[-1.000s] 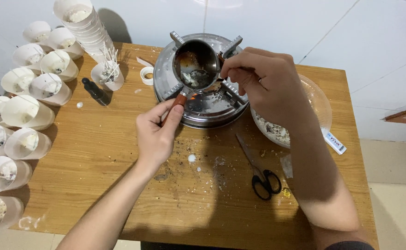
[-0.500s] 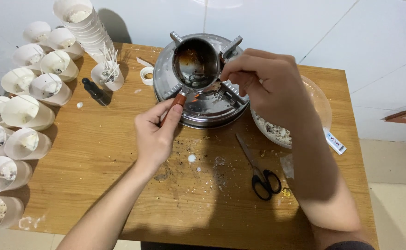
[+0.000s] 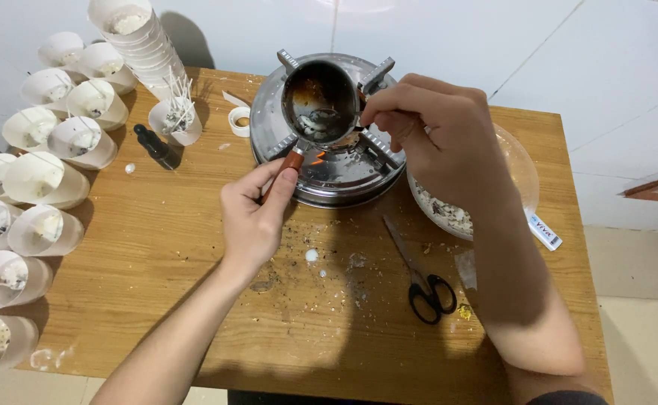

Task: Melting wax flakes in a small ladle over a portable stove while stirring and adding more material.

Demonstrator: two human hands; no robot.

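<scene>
- A small metal pot [image 3: 320, 101] with a dark, stained inside is held over the round metal stove [image 3: 329, 165] at the back of the wooden table [image 3: 194, 247]; pale lumps lie in its bottom.
- The pot's red handle [image 3: 287, 166] is pinched by the left hand [image 3: 257, 214], thumb and fingers closed around it.
- The right hand [image 3: 441, 135] is curled at the pot's rim, fingertips drawn together — whether anything is held between them cannot be told.
- The step in hand is judged to be melting and tending the lumps; a steady, level pot would be called for next.
- Further out: a clear bowl [image 3: 520, 169] of pale bits, black scissors [image 3: 426, 281], white cups [image 3: 44, 180] at the left.
</scene>
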